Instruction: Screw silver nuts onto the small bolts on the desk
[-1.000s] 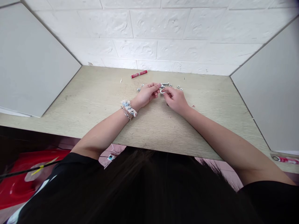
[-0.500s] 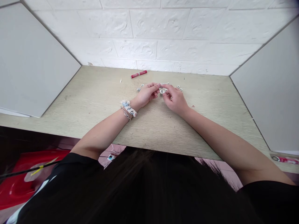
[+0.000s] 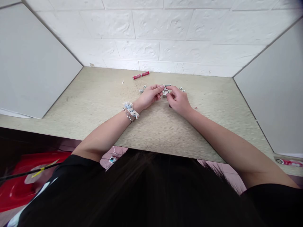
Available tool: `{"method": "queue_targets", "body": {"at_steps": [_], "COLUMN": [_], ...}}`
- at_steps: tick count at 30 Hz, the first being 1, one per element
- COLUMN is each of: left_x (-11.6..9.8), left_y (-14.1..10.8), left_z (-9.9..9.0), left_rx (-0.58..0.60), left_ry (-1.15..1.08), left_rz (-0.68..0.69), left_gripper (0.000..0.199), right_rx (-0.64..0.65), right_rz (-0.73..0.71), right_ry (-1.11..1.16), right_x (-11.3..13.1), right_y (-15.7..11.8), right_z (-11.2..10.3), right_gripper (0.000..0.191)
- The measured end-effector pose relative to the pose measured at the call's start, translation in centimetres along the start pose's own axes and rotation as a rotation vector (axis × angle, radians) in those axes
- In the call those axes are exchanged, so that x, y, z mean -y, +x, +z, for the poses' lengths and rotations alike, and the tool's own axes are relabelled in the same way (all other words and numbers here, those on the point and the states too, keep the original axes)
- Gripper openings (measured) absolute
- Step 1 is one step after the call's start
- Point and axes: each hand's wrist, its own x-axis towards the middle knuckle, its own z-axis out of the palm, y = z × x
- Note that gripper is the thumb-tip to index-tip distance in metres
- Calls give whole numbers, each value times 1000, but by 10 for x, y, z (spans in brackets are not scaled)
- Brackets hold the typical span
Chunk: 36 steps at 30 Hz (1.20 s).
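My left hand (image 3: 151, 96) is closed in a pinch on a small silver metal part (image 3: 165, 90). From the right, my right hand (image 3: 179, 101) meets it, its index finger and thumb closed around the same small part. Just below the fingertips show more silver pieces (image 3: 164, 94); how they join is too small to tell. Behind the fingertips lies a silver bolt (image 3: 168, 85). Two nuts (image 3: 181, 88) are right of my right hand. Another nut (image 3: 145, 86) and a round metal piece (image 3: 140, 91) sit beside my left hand.
A red marker-like tube (image 3: 141, 75) lies near the white wall. A small white scrap (image 3: 122, 82) is to its left. Grey panels stand at both sides of the wooden table (image 3: 151, 132). A red and white tube (image 3: 290, 162) lies at the far right.
My right hand has shifted slightly right, and more of the silver pieces and the bolt shows between my hands. The view has barely moved.
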Motion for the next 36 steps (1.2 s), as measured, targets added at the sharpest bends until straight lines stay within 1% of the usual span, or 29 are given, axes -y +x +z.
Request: {"method": "queue_targets", "body": {"at_steps": [8, 14, 21, 25, 28, 32, 36], "left_x": [0, 0, -1, -1, -1, 0, 1], "left_y": [1, 1, 0, 0, 0, 1, 2], "left_z": [0, -1, 0, 1, 0, -1, -2], "left_rx": [-7, -17, -34, -38, -40, -41, -28], "left_ry": [-5, -4, -26, -37, -33, -28, -20], "left_rz": [-5, -5, -9, -3, -5, 0, 9], "left_gripper": [27, 25, 23, 24, 23, 24, 25], "right_rx": [-25, -31, 1, -3, -5, 0, 0], "right_rz": [-13, -21, -20, -27, -46, -108, -124], "right_ry": [5, -23, -7, -2, 2, -56, -81], "right_x": [-5, -5, -1, -1, -2, -1, -1], "right_y": [0, 0, -1, -1, -1, -3, -3], "right_z": [2, 2, 0, 0, 1, 2, 2], "right_gripper": [29, 25, 31, 31, 29, 28, 28]}}
